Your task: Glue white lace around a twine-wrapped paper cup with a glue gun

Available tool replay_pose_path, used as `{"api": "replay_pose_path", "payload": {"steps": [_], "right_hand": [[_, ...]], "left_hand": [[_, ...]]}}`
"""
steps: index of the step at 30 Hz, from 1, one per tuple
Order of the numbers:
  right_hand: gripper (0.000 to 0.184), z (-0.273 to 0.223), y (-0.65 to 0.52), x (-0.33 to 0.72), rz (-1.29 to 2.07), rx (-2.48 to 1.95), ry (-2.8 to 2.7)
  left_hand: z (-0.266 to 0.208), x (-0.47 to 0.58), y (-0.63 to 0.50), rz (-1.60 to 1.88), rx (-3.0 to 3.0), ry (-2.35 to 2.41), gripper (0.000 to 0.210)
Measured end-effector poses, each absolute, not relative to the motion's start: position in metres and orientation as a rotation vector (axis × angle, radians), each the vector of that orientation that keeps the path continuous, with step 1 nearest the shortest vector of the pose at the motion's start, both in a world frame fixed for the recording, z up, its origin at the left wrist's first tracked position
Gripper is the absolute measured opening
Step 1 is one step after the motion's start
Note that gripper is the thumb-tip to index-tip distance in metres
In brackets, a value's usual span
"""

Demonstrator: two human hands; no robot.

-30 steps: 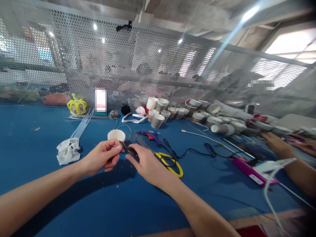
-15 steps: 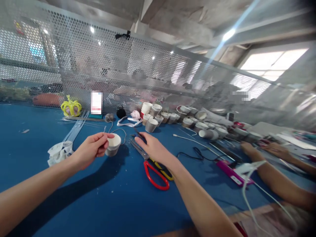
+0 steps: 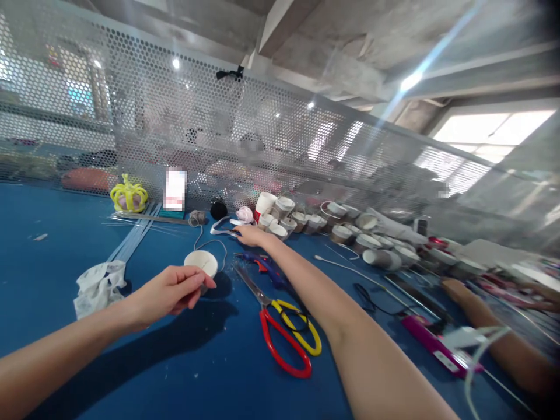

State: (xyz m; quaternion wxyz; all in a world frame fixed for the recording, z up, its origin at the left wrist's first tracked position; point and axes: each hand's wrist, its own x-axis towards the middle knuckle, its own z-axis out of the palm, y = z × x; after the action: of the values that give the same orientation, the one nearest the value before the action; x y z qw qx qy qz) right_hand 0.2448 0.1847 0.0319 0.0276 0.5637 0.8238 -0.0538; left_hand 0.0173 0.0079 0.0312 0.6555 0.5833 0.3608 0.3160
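Observation:
My left hand [image 3: 181,289] is closed in a pinch just in front of a small pale cup [image 3: 201,262], partly covering it. Whatever lies between those fingertips, if anything, is too small to make out. Grey yarn [image 3: 225,248] trails beside the cup from a small grey ball [image 3: 196,217]. My right hand [image 3: 251,235] reaches far forward at a loop of white ribbon [image 3: 217,226], its fingers closed on a thin dark tool whose kind I cannot tell. Under my right forearm lie scissors [image 3: 286,344] with one red and one yellow handle, and a blue-and-red tool [image 3: 266,267].
Several grey-white cups [image 3: 315,223] crowd the back, before a perforated metal screen [image 3: 175,116]. At left are a yellow crown-shaped piece [image 3: 129,195], clear sticks [image 3: 137,233] and crumpled white material [image 3: 98,286]. A purple device [image 3: 433,344] lies by another person's arm [image 3: 503,350].
My right hand has moved forward from above the scissors to the white ribbon, uncovering the blue-and-red tool. My left hand has shifted slightly right and lower, staying pinched by the cup.

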Motion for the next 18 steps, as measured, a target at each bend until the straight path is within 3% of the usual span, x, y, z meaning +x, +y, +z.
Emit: {"api": "replay_pose_path", "payload": {"steps": [6,12,15,17,18], "right_hand": [[0.028,0.024,0.199,0.235,-0.223,1.752,2.602],[0.025,0.057,0.158,0.22,-0.43,1.75,2.781],[0.034,0.073,0.107,0.208,-0.662,1.632,2.915],[0.027,0.077,0.07,0.2,-0.841,1.515,2.993],[0.024,0.078,0.054,0.197,-1.097,1.432,3.076]], "left_hand": [[0.028,0.018,0.011,0.721,1.288,0.865,0.043],[0.03,0.018,0.011,0.735,1.302,0.86,0.041],[0.032,0.019,0.008,0.736,1.292,0.835,0.042],[0.033,0.02,0.004,0.72,1.28,0.805,0.042],[0.034,0.021,0.001,0.708,1.274,0.783,0.042]]}}
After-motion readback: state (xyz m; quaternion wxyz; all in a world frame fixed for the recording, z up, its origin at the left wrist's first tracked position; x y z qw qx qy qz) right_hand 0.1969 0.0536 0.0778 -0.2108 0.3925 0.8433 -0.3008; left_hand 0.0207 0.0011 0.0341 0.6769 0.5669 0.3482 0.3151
